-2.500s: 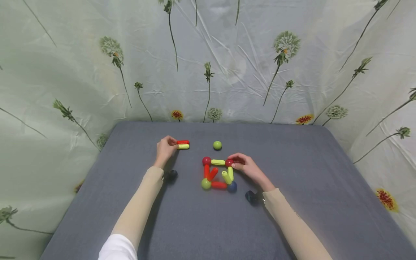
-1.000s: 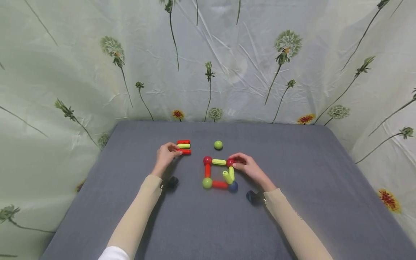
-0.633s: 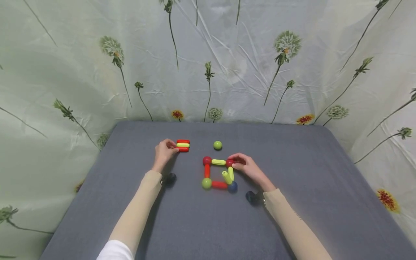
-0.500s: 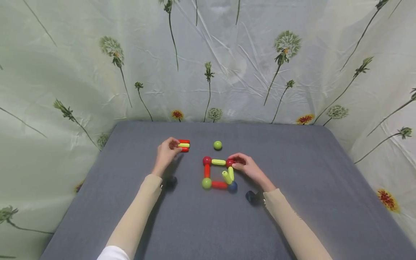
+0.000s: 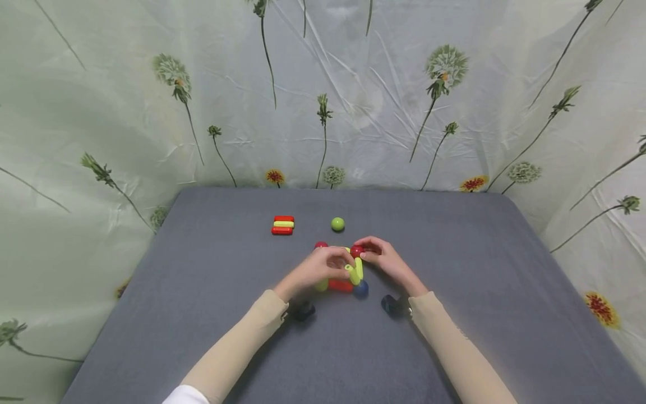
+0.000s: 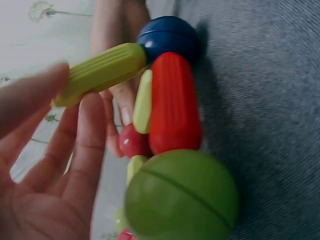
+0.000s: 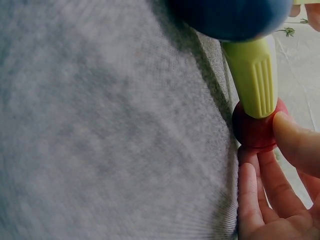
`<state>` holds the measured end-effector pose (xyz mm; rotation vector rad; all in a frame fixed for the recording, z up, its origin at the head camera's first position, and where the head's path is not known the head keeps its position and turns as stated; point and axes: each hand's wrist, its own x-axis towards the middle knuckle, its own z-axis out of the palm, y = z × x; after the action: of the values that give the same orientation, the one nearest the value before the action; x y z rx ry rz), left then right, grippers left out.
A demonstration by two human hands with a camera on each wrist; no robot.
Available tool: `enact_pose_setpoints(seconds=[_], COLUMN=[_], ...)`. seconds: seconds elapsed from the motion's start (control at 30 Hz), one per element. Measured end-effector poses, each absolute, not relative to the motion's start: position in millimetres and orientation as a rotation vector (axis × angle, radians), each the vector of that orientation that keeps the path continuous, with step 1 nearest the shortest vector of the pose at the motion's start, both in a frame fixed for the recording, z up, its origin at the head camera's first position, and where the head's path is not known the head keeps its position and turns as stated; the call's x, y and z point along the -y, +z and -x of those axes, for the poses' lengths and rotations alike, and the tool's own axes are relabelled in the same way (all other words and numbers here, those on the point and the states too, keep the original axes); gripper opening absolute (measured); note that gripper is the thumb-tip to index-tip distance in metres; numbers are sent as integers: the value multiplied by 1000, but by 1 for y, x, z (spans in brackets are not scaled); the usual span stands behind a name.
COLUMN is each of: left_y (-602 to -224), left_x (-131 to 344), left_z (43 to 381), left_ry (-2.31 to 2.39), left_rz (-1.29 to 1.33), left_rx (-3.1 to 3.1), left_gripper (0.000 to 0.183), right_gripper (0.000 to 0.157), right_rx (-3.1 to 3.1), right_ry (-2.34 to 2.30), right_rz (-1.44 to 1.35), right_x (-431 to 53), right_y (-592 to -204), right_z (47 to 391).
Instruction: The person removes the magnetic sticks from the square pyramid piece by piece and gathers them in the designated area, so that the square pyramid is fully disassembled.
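Observation:
My left hand (image 5: 319, 268) has its thumb and a finger at the free end of a yellow-green rod (image 6: 107, 72), pinching it. This rod slants up from a blue ball (image 5: 360, 289) at the near right corner of a ball-and-rod square. With fingers and thumb, my right hand (image 5: 387, 262) holds the red ball (image 7: 254, 131) at the far right corner. A second yellow-green rod (image 7: 255, 82) joins the red and blue balls. Along the near side runs a red rod (image 6: 175, 102) to a green ball (image 6: 182, 195). The left hand hides much of the square's left side in the head view.
Two loose red rods and a yellow-green rod (image 5: 284, 224) lie side by side at the back left. A loose green ball (image 5: 337, 224) sits behind the square. The grey cloth-covered table (image 5: 444, 224) ends at a flowered curtain (image 5: 378, 95).
The red rod that stood on the green ball now lies with the loose rods. My left hand has left that row and moved right to the slanting yellow-green rod. My right hand stays put.

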<state>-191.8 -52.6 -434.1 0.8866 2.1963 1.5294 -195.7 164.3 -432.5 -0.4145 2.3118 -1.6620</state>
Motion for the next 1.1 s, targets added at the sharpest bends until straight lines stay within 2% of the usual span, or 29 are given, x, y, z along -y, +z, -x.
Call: enact_pose_setpoints(seconds=[0.1,0.4,0.57,0.73,0.9,1.1], left_y=[-437,-446,-440,-439,-446,-453], left_x=[50,54,70,112,150,165], left_z=[193,191,192,209,225,236], left_ry=[1484,1453,1580,1772,1630,1456], left_rz=[-905,-775,-564,-264,69,160], left_rx=[-2360,-2573,-2574,-2596,-2816,-2909], left_gripper=[14,13,13,17,17,15], right_gripper=[29,29,30,30,29,30], right_rx=[-2304,-2288,-2283,-2304,-2296,-2290], right_ry=[-1667,-1675,-1680,-1660,-1667,-1667], right_rz=[405,387,367,367,382,383], right_x=[-164,-164,-164,-164,-164,-164], right_y=[-432,-432,-431,-428,-428,-428], right_z=[196,196,195,194,194,193])
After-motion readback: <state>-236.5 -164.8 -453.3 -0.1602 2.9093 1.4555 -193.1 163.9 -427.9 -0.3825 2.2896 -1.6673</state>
